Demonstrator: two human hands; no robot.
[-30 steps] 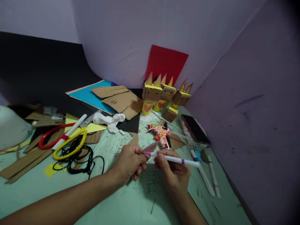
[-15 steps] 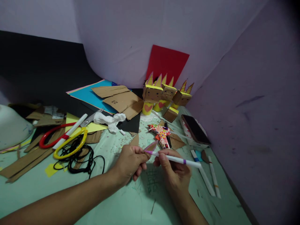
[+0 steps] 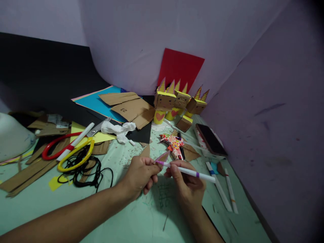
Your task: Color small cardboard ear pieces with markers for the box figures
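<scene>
From where I stand, the flower-print tool [image 3: 175,145], lumpy and shiny in its wrap, lies near the middle of the pale green tabletop [image 3: 121,216], whose smooth covering is scuffed and dotted with crumbs. Just in front of it, the person's left hand [image 3: 141,173] pinches a small, flat cardboard triangle [image 3: 164,157] between thumb and fingers, its brown face edged in purple and its point tilted up toward the tool. The right hand [image 3: 188,184], also in front of the tool and a little to its right, grips a slim white plastic marker [image 3: 191,172] like a pen, its purple nib end at the triangle's lower edge; I cannot tell whether the nib presses on the card.

Behind the tool stand boxy cardboard figures [image 3: 165,101] with yellow tops and spiky pointed ears, the front one on a round yellow base bearing a heart. A stiff red sheet [image 3: 182,67] leans up farther behind. To the tool's left are a crumpled, soft white tissue [image 3: 121,131], steel scissors [image 3: 97,128] with red and yellow loop handles, and a loose tangle of black cord [image 3: 82,179]. To its right rests a dark, glassy phone [image 3: 212,140].
</scene>
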